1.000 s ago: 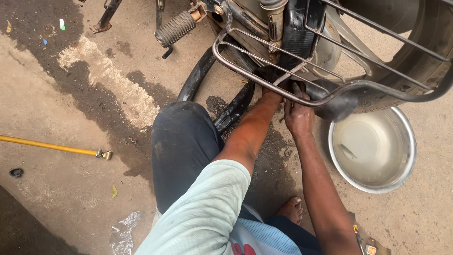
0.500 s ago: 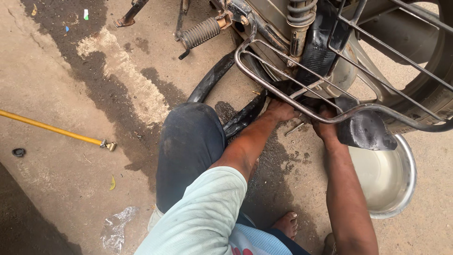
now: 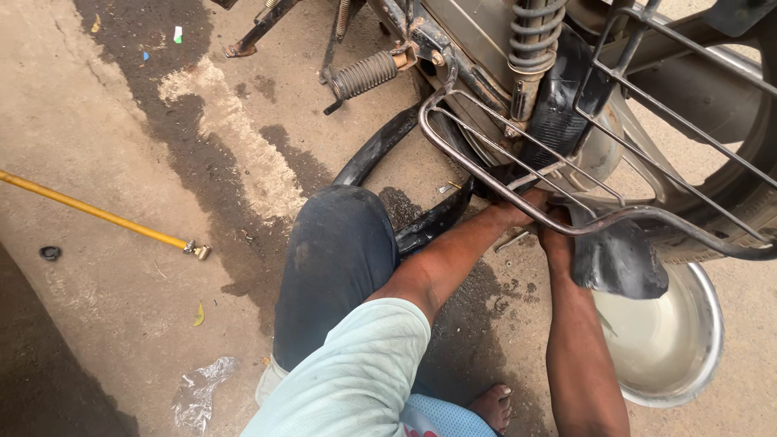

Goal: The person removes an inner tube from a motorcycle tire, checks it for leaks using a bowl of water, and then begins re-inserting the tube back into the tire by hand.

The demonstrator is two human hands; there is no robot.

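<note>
I squat beside the rear of a motorcycle. Both my arms reach under its grey tubular side guard (image 3: 518, 166). My left hand (image 3: 511, 213) rests at the end of a black rubber tube (image 3: 430, 225) that lies curved on the ground. Just to its right, my right hand (image 3: 554, 237) sits close to the black mudflap (image 3: 619, 259). The guard's bars and the flap cover the fingers of both hands, so their grip is hidden. The rear wheel (image 3: 728, 194) and a coil shock absorber (image 3: 530, 40) stand right behind the hands.
A steel bowl (image 3: 680, 356) holding liquid sits on the ground at the right, under the mudflap. A yellow rod (image 3: 97, 213) lies at the left. A footrest (image 3: 364, 74) and stand (image 3: 259, 36) jut out at the top. My bare foot (image 3: 490, 405) is near the bottom edge.
The view has shifted, so the motorcycle and bowl now sit further right and lower. Both hands stay under the guard; the right hand has moved slightly apart from the left.
</note>
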